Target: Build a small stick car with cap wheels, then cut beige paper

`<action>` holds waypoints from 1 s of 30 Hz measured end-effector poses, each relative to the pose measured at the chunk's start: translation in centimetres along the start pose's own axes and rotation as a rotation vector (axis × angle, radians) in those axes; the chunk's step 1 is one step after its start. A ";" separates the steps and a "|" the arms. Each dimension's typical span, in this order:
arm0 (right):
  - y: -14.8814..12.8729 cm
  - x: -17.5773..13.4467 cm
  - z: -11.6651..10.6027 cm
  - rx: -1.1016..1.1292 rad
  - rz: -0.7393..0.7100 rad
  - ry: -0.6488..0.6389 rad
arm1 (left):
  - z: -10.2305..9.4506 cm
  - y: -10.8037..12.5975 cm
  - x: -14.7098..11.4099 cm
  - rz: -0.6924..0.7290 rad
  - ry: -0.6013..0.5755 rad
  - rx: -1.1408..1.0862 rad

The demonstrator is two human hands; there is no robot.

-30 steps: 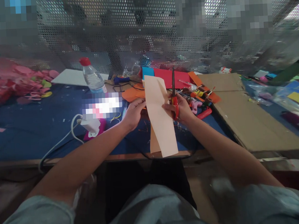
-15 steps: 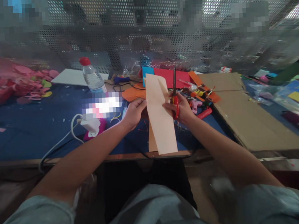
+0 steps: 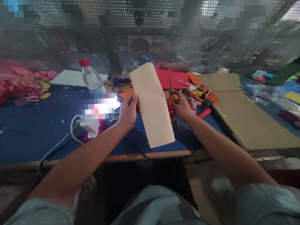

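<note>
A long beige sheet of paper [image 3: 153, 105] hangs tilted above the front of the table, its top leaning left. My left hand [image 3: 128, 110] pinches its left edge between thumb and fingers. To the right of the paper, my right hand [image 3: 181, 105] is closed around the red handles of a pair of scissors [image 3: 170, 103], whose dark blades point up and away from me. The scissors sit beside the paper's right edge; whether they touch it I cannot tell. An orange sheet [image 3: 127, 93] lies behind my left hand, and a red sheet [image 3: 172, 78] lies behind the scissors.
A water bottle [image 3: 91, 77] with a red cap stands left of centre, behind a lit phone [image 3: 109, 103] and a white charger [image 3: 89, 125] with its cable. Pink cut-outs [image 3: 19, 77] are heaped at far left. Flat cardboard [image 3: 253, 120] covers the right side, beside a pink glue gun [image 3: 195, 105].
The beige paper has tilted, its top swinging left and its bottom rising slightly; its two layers now lie together. My right hand with the scissors has shifted a little left.
</note>
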State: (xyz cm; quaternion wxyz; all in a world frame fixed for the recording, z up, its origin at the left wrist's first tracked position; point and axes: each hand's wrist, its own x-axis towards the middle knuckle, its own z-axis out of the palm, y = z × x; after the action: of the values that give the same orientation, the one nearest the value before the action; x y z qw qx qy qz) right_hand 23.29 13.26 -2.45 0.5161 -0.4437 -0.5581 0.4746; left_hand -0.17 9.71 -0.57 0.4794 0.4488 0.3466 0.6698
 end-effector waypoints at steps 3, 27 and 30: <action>-0.1 -0.4 -0.2 -0.298 -0.090 -0.067 | 0.0 -0.1 0.1 0.033 0.027 -0.032; -2.7 -2.6 1.2 -1.133 -0.317 -0.049 | -0.1 -0.1 0.0 -0.005 -0.030 0.052; -1.9 -1.9 0.9 -0.754 -0.331 -0.040 | -0.1 0.0 -0.1 -0.035 -0.048 0.051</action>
State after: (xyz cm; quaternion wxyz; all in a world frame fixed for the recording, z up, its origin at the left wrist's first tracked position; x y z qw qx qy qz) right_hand 22.51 11.00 -0.93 0.3759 -0.4966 -0.7667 0.1557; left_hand -0.21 9.65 -0.64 0.4876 0.4705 0.3597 0.6415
